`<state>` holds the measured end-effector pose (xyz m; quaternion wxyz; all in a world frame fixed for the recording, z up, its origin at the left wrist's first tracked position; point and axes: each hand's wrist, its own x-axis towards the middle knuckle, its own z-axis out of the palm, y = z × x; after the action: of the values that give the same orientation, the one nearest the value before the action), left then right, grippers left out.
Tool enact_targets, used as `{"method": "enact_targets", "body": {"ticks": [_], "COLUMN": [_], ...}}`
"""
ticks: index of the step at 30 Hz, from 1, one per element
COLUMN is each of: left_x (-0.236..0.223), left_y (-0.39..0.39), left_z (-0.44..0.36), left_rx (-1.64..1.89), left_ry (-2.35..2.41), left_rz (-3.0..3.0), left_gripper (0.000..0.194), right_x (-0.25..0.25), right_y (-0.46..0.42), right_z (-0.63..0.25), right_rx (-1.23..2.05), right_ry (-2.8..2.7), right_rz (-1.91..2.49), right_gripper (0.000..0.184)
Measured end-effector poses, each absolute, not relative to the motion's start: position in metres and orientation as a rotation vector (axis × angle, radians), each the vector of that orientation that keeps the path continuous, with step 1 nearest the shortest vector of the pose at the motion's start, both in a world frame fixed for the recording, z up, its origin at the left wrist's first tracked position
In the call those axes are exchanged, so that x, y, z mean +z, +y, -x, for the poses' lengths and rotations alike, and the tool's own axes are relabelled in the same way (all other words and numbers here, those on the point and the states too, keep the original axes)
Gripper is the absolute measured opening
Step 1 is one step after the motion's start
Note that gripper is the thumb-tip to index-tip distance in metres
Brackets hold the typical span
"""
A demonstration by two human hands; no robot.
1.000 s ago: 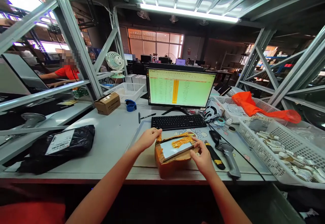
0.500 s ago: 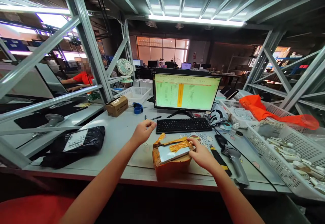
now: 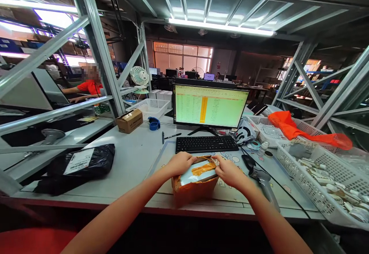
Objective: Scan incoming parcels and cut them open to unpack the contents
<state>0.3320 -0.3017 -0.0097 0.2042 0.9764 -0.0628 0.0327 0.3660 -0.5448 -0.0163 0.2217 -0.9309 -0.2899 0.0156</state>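
A small cardboard box point(image 3: 194, 194) wrapped in orange-brown tape sits at the table's front edge. Its top is torn along the far side, and a pale panel with a strip of orange tape point(image 3: 203, 168) shows on top. My left hand point(image 3: 179, 164) is closed at the far left corner of the top, thumb and fingers on the torn edge. At the right corner my right hand point(image 3: 229, 171) pinches the ragged tape and cardboard. The fingertips of both hands are partly hidden.
Behind the box are a keyboard point(image 3: 206, 143) and a monitor point(image 3: 210, 106). A barcode scanner point(image 3: 263, 185) and a white basket of bottles point(image 3: 319, 185) stand right. At left lie a black parcel point(image 3: 98, 163) and a small carton point(image 3: 129, 121). A co-worker point(image 3: 90, 85) sits far left.
My left hand has come down and right from above the table onto the box's top edge. The loose tape flap at the left corner is now covered by it. My right hand stays on the box.
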Motion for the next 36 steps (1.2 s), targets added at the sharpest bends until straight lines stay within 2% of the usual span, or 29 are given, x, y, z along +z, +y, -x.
{"method": "enact_targets", "body": {"ticks": [2,6,16,18,22,26,36], "left_x": [-0.009,-0.010,-0.014,-0.015,-0.016,-0.016,-0.021], "left_y": [-0.304,-0.313,-0.311,-0.310,-0.310,-0.312,-0.308], "left_z": [-0.330,-0.322,-0.319,-0.321,-0.320,-0.319,-0.321], "left_rx": [0.089,0.162,0.231,0.235,0.265,0.282,0.326], "left_ry": [-0.163,-0.149,-0.288,-0.329,-0.401,-0.452,-0.483], "left_rz": [-2.726,-2.776,-2.848,-2.855,-2.870,-2.895,-2.932], "left_gripper": [0.048,0.047,0.047,0.048,0.048,0.047,0.047], "right_x": [-0.016,-0.009,0.007,0.009,0.012,0.013,0.018], "right_y": [-0.546,-0.544,-0.551,-0.550,-0.543,-0.535,-0.520], "right_z": [-0.371,-0.378,-0.388,-0.384,-0.375,-0.371,-0.376], "right_rx": [0.075,0.121,0.264,0.122,-0.252,-0.293,-0.181], "right_ry": [-0.809,-0.870,-1.117,-1.245,-1.613,-1.893,-1.867], "right_rz": [2.565,2.575,2.588,2.621,2.665,2.759,2.898], "right_gripper": [0.046,0.034,0.082,0.074,0.042,0.018,0.014]}}
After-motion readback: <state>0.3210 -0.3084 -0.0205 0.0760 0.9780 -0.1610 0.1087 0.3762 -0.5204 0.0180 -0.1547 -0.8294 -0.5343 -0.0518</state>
